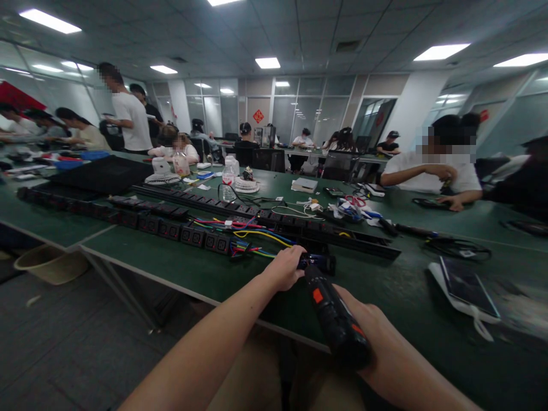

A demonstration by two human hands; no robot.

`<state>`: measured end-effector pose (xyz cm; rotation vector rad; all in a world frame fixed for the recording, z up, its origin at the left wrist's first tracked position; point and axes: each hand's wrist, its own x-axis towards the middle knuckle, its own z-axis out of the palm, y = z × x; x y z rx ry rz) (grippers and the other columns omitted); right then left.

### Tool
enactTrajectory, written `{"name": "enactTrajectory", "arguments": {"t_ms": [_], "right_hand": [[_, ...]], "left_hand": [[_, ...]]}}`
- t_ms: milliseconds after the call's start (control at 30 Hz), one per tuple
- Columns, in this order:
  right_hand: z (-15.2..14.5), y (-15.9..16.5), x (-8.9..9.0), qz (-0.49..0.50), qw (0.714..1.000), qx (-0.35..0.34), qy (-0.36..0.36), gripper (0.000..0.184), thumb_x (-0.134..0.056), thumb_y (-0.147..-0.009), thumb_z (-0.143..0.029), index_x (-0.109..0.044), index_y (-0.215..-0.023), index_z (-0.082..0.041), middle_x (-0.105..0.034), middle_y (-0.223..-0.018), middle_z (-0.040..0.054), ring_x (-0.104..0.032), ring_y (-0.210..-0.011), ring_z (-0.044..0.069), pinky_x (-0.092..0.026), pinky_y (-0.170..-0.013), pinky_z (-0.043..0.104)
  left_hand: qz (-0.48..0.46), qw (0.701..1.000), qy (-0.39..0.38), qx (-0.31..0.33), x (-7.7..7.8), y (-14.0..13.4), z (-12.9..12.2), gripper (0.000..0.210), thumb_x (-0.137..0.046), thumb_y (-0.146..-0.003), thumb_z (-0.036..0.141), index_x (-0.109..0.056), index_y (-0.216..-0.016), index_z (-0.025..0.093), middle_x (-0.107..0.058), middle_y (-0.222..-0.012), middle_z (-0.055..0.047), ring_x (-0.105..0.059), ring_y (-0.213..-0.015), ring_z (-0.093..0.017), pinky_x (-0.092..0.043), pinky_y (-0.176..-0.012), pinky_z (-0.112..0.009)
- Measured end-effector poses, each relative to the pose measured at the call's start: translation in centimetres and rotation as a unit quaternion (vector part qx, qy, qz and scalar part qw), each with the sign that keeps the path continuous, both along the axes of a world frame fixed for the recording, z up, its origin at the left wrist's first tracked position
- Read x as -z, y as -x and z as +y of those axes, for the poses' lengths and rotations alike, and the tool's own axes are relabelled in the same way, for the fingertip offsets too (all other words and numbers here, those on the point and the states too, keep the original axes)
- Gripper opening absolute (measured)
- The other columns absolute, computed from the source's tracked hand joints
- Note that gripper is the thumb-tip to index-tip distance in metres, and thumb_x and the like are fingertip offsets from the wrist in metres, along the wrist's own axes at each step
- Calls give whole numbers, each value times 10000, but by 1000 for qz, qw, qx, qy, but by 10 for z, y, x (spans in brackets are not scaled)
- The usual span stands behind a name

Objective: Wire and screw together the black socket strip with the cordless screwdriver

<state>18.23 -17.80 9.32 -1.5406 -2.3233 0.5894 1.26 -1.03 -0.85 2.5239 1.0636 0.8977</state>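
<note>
My electric screwdriver (336, 319) sits in my right hand (377, 337), fingers wrapped fully round its black body with the orange button facing up. Its long axis runs away from me and a little leftward, so the tip ends just past my left hand (285, 268), at a small black socket block (319, 262) lying on the green counter (180, 265). My left hand is the nearer one to that block: it is curled closed over the block's near end, touching it, and I can't see whether the fingertips pinch it or merely press it down. The bit itself is hidden between hand and block.

Just beyond my left hand, a bundle of coloured wires (252, 237) spills out of the end of a long black power strip (128, 217), which stretches off to the left. A second strip (342, 234) lies farther ahead. To the right of my right hand rests a tablet (466, 285) on a white sleeve. Other people sit at the far side.
</note>
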Motion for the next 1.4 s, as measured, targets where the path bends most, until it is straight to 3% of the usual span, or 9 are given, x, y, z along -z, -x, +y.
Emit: {"name": "enactTrajectory", "arguments": {"t_ms": [100,267,400,767,1033,1400], "right_hand": [[1,-1,1,-1,1000,0,2,585,-556,-808,-190,-385,-1366,-218,-661,-1106,97,-647,-936,239,-482,-855,357],[0,0,2,-10,1000,4,1,606,-539,-803,-179,-368,-1383,-208,-658,-1149,113,-629,-1042,256,-479,-868,357],[-1,2,0,2,1000,1,-1,621,-551,-791,-187,-388,-1388,-228,-665,-1170,107,-668,-935,256,-490,-828,355],[0,7,-4,6,1000,7,10,614,-564,-784,-191,-407,-1377,-235,-713,-967,70,-693,-838,258,-486,-843,365],[-2,7,-5,-2,1000,24,19,645,-597,-754,-184,-408,-1370,-229,-697,-1022,87,-684,-933,280,-484,-866,378],[-2,9,-9,9,999,17,29,599,-573,-770,-165,-432,-1347,-246,-706,-966,76,-692,-904,284,-511,-804,375]], "left_hand": [[-7,1000,-2,6,0,0,0,443,-619,-822,163,-441,-1227,189,-557,-1222,-107,-519,-1161,-253,-418,-1001,-417],[-10,1000,0,10,0,0,1,437,-621,-822,165,-445,-1221,189,-560,-1218,-107,-522,-1153,-254,-416,-1002,-420],[-9,1000,3,8,0,0,1,421,-611,-832,173,-447,-1219,198,-562,-1218,-101,-528,-1149,-251,-418,-999,-418],[-9,1000,-5,4,1,0,1,438,-620,-818,164,-450,-1221,185,-561,-1223,-104,-535,-1133,-247,-429,-991,-404],[-13,1000,5,8,0,1,0,438,-619,-823,169,-449,-1225,195,-556,-1227,-103,-528,-1141,-247,-409,-1007,-412],[-14,1000,15,7,0,0,0,433,-606,-827,159,-448,-1227,204,-551,-1237,-101,-517,-1160,-248,-405,-1013,-421]]}}
